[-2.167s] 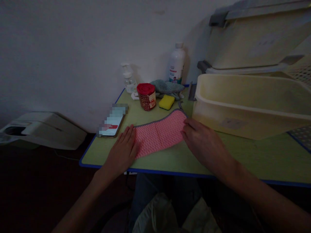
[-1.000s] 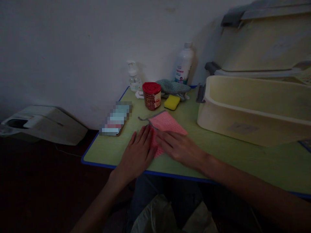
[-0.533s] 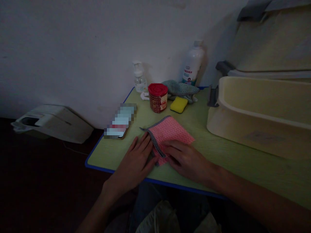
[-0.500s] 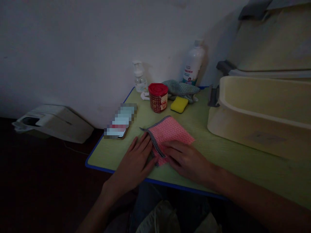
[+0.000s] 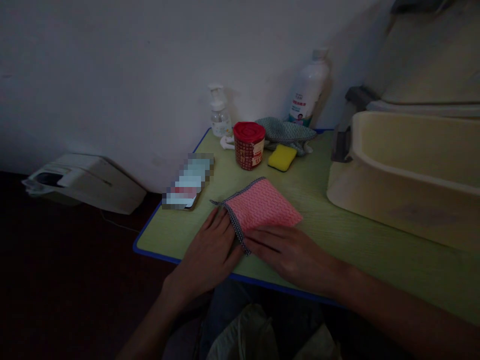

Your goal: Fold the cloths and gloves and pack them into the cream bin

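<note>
A pink woven cloth (image 5: 264, 206) with a dark checked border lies folded on the green table (image 5: 337, 235) near its front edge. My left hand (image 5: 210, 252) rests flat with fingers stretched out, its fingertips touching the cloth's left border. My right hand (image 5: 292, 252) lies flat, fingers extended leftward over the cloth's near edge, pressing it down. Neither hand grips anything.
A phone (image 5: 187, 182) lies left of the cloth. At the back stand a red-lidded can (image 5: 249, 145), yellow sponge (image 5: 282, 157), grey cloth (image 5: 287, 131), pump bottle (image 5: 218, 112) and white bottle (image 5: 309, 90). A cream tub (image 5: 405, 165) fills the right; a white appliance (image 5: 82, 180) sits lower left.
The cloth, earlier spread wide between my hands, has been folded in half leftward. My right hand moved from its far right end to the near edge; both hands now lie flat on it.
</note>
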Tool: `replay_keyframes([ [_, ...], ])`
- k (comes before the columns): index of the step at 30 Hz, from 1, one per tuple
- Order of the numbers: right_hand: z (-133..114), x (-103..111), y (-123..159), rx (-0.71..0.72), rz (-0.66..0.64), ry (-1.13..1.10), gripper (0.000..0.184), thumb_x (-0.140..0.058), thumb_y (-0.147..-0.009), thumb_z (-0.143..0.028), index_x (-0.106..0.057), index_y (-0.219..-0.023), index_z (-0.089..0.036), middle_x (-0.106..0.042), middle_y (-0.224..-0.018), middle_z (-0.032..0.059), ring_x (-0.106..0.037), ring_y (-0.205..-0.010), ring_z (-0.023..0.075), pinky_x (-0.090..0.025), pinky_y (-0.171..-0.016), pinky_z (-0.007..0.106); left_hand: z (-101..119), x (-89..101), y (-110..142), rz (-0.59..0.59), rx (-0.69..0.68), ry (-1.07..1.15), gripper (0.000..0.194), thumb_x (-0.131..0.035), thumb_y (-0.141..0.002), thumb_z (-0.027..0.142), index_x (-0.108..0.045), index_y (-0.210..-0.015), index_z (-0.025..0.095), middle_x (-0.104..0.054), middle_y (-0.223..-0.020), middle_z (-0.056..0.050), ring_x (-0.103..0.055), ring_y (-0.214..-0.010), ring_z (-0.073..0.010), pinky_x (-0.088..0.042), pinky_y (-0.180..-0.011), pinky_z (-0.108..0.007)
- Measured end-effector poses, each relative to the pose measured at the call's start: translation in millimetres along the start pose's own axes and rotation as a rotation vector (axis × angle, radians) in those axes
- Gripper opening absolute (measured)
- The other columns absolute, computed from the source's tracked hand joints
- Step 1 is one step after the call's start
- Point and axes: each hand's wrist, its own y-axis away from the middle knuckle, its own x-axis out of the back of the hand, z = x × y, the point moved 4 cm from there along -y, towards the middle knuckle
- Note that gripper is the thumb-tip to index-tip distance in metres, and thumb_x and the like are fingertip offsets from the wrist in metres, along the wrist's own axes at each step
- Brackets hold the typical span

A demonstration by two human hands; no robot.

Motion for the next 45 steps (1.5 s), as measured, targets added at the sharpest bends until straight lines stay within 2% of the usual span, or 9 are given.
replay_keyframes([
  [7,-1,1,-1,0.019,-0.045,0.043,0.027,-0.040,-0.091,-0.008,-0.065,-0.099,-0.008,-0.069,-0.097,0.0067,-0.060,-0.088,0.0169,-0.053,-0.075,0.027,0,0.2,1,-0.022,0.024,0.021,0.045,-0.046,-0.086,0.029,-0.044,-0.128,0.011,-0.045,-0.137,-0.015,-0.034,-0.133,-0.0264,-0.022,-0.114,-0.049],
  [11,-1,-1,-2,-0.041,-0.081,0.014,0.020,-0.045,-0.090,-0.011,-0.065,-0.094,-0.008,-0.066,-0.086,0.0052,-0.058,-0.078,0.0160,-0.051,-0.068,0.027,-3,-1.7,4,0.009,0.053,0.086,0.048,-0.047,-0.085,0.027,-0.042,-0.129,0.011,-0.044,-0.139,-0.016,-0.035,-0.134,-0.0275,-0.024,-0.114,-0.049],
  [15,0,-3,-3,-0.087,-0.117,-0.032,0.016,-0.047,-0.091,-0.012,-0.062,-0.089,-0.010,-0.062,-0.079,0.0032,-0.055,-0.073,0.0138,-0.047,-0.062,0.025,-13,-4.8,11,0.107,0.164,0.252,0.062,-0.047,-0.087,0.031,-0.025,-0.140,0.009,-0.033,-0.146,-0.019,-0.029,-0.137,-0.0285,-0.029,-0.112,-0.048],
  [19,0,-2,-2,-0.099,-0.109,-0.060,0.020,-0.043,-0.093,-0.012,-0.062,-0.089,-0.010,-0.062,-0.081,0.0035,-0.053,-0.072,0.0131,-0.046,-0.063,0.025,-23,-4.0,16,0.202,0.244,0.487,0.065,-0.041,-0.091,0.029,-0.006,-0.146,0.020,-0.035,-0.146,-0.013,-0.035,-0.134,-0.0230,-0.033,-0.110,-0.044],
  [26,-1,4,-2,-0.077,-0.051,-0.073,0.027,-0.036,-0.095,-0.014,-0.062,-0.087,-0.011,-0.061,-0.078,0.0033,-0.050,-0.070,0.0128,-0.042,-0.062,0.026,-26,2.0,19,0.346,0.240,0.566,0.035,-0.041,-0.092,0.023,-0.040,-0.126,0.025,-0.051,-0.130,-0.007,-0.048,-0.123,-0.0182,-0.040,-0.104,-0.038],
  [32,0,5,-1,-0.005,-0.040,-0.021,0.025,-0.039,-0.094,-0.014,-0.064,-0.090,-0.011,-0.063,-0.080,0.0038,-0.050,-0.072,0.0146,-0.040,-0.063,0.029,-19,-0.5,13,0.258,0.204,0.473,0.034,-0.039,-0.091,0.019,-0.046,-0.124,0.019,-0.054,-0.129,-0.008,-0.050,-0.121,-0.0180,-0.039,-0.106,-0.038],
  [39,-1,-4,2,0.050,-0.161,0.007,0.019,-0.045,-0.090,-0.014,-0.063,-0.094,-0.010,-0.063,-0.082,0.0060,-0.052,-0.075,0.0161,-0.043,-0.064,0.029,-15,-7.0,10,0.180,0.164,0.322,0.040,-0.035,-0.090,0.014,-0.045,-0.128,0.015,-0.047,-0.137,-0.011,-0.042,-0.128,-0.0202,-0.035,-0.109,-0.042],
  [41,1,0,2,0.043,-0.143,-0.032,0.020,-0.044,-0.089,-0.014,-0.063,-0.094,-0.010,-0.063,-0.080,0.0063,-0.053,-0.073,0.0161,-0.044,-0.064,0.030,-15,-2.7,11,0.239,0.175,0.293,0.038,-0.036,-0.089,0.013,-0.048,-0.124,0.015,-0.048,-0.133,-0.012,-0.045,-0.125,-0.0209,-0.039,-0.106,-0.042],
  [45,14,23,4,-0.022,0.091,-0.043,0.025,-0.038,-0.088,-0.010,-0.063,-0.091,-0.010,-0.064,-0.075,0.0077,-0.057,-0.071,0.0166,-0.047,-0.063,0.030,-16,29.1,11,0.565,0.233,0.205,0.020,-0.044,-0.086,0.016,-0.057,-0.101,0.017,-0.056,-0.102,-0.008,-0.057,-0.098,-0.0199,-0.050,-0.087,-0.037],
])
